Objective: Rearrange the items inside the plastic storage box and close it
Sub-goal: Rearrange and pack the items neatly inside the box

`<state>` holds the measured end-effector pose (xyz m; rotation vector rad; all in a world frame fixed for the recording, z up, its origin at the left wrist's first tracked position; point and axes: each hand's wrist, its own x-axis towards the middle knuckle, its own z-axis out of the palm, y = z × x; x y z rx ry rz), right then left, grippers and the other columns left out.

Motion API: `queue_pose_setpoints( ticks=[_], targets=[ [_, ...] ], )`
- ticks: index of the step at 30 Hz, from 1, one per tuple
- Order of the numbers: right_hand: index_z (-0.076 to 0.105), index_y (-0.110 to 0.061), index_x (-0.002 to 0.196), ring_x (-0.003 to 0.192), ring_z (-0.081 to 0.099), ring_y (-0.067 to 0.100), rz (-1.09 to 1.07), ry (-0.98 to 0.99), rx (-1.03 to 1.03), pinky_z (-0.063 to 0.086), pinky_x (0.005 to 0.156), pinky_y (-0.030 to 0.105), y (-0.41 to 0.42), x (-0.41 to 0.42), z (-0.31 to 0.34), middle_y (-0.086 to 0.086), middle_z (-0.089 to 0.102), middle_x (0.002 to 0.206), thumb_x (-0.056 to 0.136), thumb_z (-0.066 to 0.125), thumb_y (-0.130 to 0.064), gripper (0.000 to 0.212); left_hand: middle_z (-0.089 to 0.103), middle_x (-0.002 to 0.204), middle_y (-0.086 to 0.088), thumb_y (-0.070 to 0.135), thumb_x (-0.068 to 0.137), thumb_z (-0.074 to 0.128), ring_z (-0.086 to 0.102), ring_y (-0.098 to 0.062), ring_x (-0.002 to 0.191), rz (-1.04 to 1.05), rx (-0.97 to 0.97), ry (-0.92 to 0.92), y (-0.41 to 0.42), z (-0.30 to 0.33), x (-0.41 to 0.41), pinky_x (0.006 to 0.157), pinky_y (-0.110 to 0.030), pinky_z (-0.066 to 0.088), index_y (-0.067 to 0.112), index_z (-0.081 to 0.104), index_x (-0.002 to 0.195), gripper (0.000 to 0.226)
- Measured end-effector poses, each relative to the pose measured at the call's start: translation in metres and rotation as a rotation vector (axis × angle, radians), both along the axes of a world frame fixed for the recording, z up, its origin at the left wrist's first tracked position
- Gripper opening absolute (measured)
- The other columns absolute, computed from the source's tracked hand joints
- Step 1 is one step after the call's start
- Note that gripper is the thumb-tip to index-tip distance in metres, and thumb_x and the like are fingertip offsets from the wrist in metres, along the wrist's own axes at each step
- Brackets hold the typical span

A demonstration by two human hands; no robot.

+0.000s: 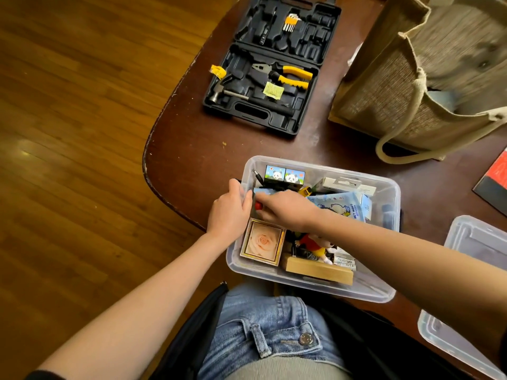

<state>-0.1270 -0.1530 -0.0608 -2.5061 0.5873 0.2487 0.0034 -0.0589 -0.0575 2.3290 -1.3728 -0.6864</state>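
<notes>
left hand (229,212) is clamped on the storage box (384,293) rim at frame centre; right hand (288,211) fingertips are hidden among the contents, its grasp unclear around a red object (258,206).

Tool case (270,64): black, lying open on the dark wooden bench (192,160), near its far edge.
Pliers (285,75): yellow-handled, seated in the case's near half.
Hammer (227,91): resting in the same half, to the left of the pliers.
Hex keys (290,23): bunched in the case's far half.
Jute bag (417,78): standing open at the right of the case, one rope handle draped on the bench.
Floor (68,133): glossy wood planks, left of the bench.
</notes>
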Motion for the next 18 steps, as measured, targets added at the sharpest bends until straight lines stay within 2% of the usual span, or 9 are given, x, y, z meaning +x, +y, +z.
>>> queue_pose_setpoints(
  ticks=[3, 6, 7, 9, 11, 12, 14, 16, 18],
  targets=[
    [0.048, -0.017, 0.096, 0.064, 0.054, 0.022, -0.036, -0.121, 0.004, 0.033, 0.056, 0.030, -0.003, -0.007, 0.023, 0.003, 0.060, 0.073, 0.094, 0.048, -0.035, 0.018, 0.051, 0.076, 0.007, 0.042, 0.097, 0.044, 0.049, -0.008, 0.056, -0.032, 0.061, -0.053, -0.003, 0.007, 0.005, 0.043, -0.020, 0.026, 0.020, 0.036, 0.090, 0.024],
    [0.045, -0.024, 0.084, 0.063, 0.048, 0.017, -0.204, -0.193, 0.094, 0.034, 0.056, 0.031, -0.008, -0.023, 0.043, -0.006, 0.052, 0.069, 0.092, 0.052, -0.035, 0.016, 0.043, 0.090, 0.006, 0.037, 0.092, 0.056, 0.048, -0.011, 0.070, -0.013, -0.051, -0.175, -0.002, 0.018, 0.010, 0.051, -0.018, 0.029, 0.020, 0.038, 0.097, 0.026],
    [0.046, -0.024, 0.081, 0.063, 0.048, 0.017, -0.281, -0.222, 0.117, 0.034, 0.056, 0.032, -0.010, -0.029, 0.047, -0.006, 0.053, 0.068, 0.091, 0.053, -0.033, 0.016, 0.043, 0.090, 0.006, 0.032, 0.090, 0.059, 0.047, -0.010, 0.071, -0.042, -0.117, -0.193, -0.002, 0.022, 0.010, 0.052, -0.017, 0.029, 0.020, 0.039, 0.095, 0.024],
    [0.045, -0.025, 0.072, 0.059, 0.047, 0.013, -0.432, -0.282, 0.163, 0.035, 0.057, 0.034, -0.013, -0.041, 0.053, -0.006, 0.052, 0.062, 0.091, 0.054, -0.028, 0.022, 0.043, 0.081, 0.010, 0.025, 0.089, 0.060, 0.044, -0.007, 0.066, -0.244, -0.179, -0.156, -0.003, 0.031, 0.009, 0.052, -0.017, 0.029, 0.023, 0.040, 0.088, 0.020],
    [0.041, -0.024, 0.064, 0.054, 0.045, 0.008, -0.575, -0.326, 0.191, 0.036, 0.057, 0.034, -0.015, -0.054, 0.056, -0.006, 0.048, 0.055, 0.092, 0.055, -0.027, 0.031, 0.043, 0.072, 0.014, 0.024, 0.089, 0.058, 0.044, -0.003, 0.063, -0.563, -0.115, -0.072, -0.006, 0.037, 0.002, 0.056, -0.022, 0.032, 0.026, 0.042, 0.084, 0.017],
    [0.043, -0.021, 0.063, 0.055, 0.050, 0.012, -0.646, -0.345, 0.218, 0.040, 0.058, 0.036, -0.016, -0.059, 0.056, -0.003, 0.052, 0.055, 0.092, 0.056, -0.026, 0.032, 0.046, 0.073, 0.015, 0.025, 0.090, 0.057, 0.048, -0.003, 0.065, -0.701, -0.052, -0.051, -0.006, 0.039, -0.003, 0.058, -0.023, 0.034, 0.026, 0.046, 0.085, 0.013],
    [0.049, -0.006, 0.065, 0.065, 0.063, 0.029, -0.785, -0.408, 0.311, 0.050, 0.061, 0.043, -0.016, -0.071, 0.057, 0.012, 0.063, 0.063, 0.092, 0.056, -0.024, 0.033, 0.057, 0.088, 0.010, 0.029, 0.091, 0.057, 0.058, -0.012, 0.083, -0.878, 0.080, -0.099, -0.007, 0.036, -0.012, 0.063, -0.025, 0.037, 0.024, 0.054, 0.096, 0.009],
    [0.050, 0.008, 0.073, 0.073, 0.069, 0.030, -0.901, -0.482, 0.436, 0.057, 0.061, 0.038, -0.017, -0.082, 0.058, 0.020, 0.068, 0.074, 0.092, 0.056, -0.022, 0.036, 0.060, 0.110, 0.002, 0.035, 0.088, 0.062, 0.058, -0.019, 0.101, -0.943, 0.228, -0.203, -0.010, 0.030, -0.018, 0.075, -0.029, 0.043, 0.019, 0.056, 0.112, 0.029],
    [0.047, 0.010, 0.074, 0.068, 0.071, 0.025, -0.984, -0.532, 0.517, 0.057, 0.056, 0.029, -0.017, -0.090, 0.060, 0.023, 0.067, 0.073, 0.092, 0.056, -0.019, 0.035, 0.056, 0.121, -0.001, 0.038, 0.083, 0.069, 0.055, -0.021, 0.110, -0.976, 0.306, -0.278, -0.011, 0.022, -0.020, 0.084, -0.034, 0.046, 0.018, 0.052, 0.122, 0.047]
  ],
)
